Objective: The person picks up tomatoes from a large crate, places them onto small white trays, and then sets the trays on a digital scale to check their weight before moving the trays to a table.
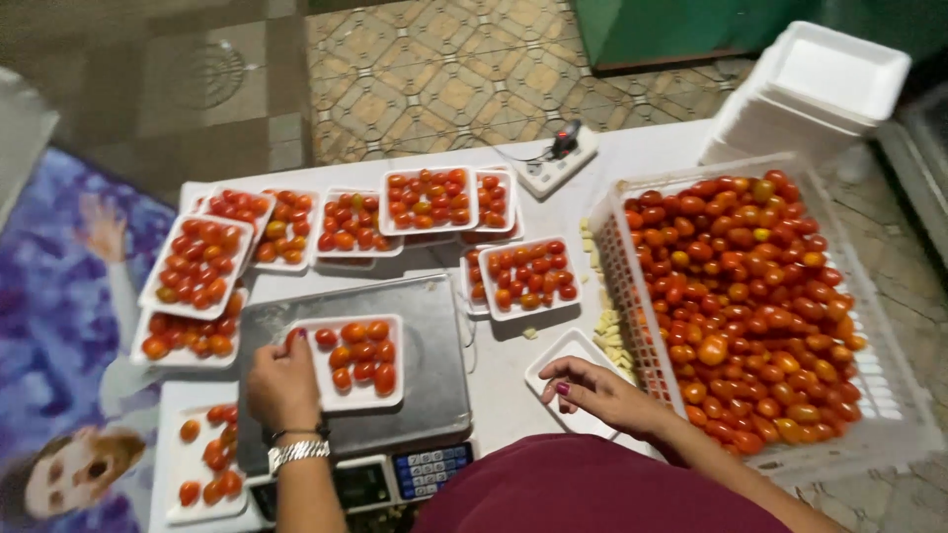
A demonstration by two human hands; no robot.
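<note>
while the left hand (281, 383) rests curled on the near left edge of a white foam tray (348, 395) of cherry tomatoes (357, 355) on the scale (370, 370), fingers pinched narrow on its rim, the right hand (592, 387) hovers over an empty foam tray (553, 367), fingers loosely bent, holding nothing. just right stands a white crate (894, 415) heaped with tomatoes. filled trays (197, 265) line the table's (642, 148) far side.

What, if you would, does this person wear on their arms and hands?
Both forearms are bare, with no sleeves in view. The left hand has a silver metal link watch and a thin dark bracelet at its wrist. The right hand shows dark pink nail polish.
</note>
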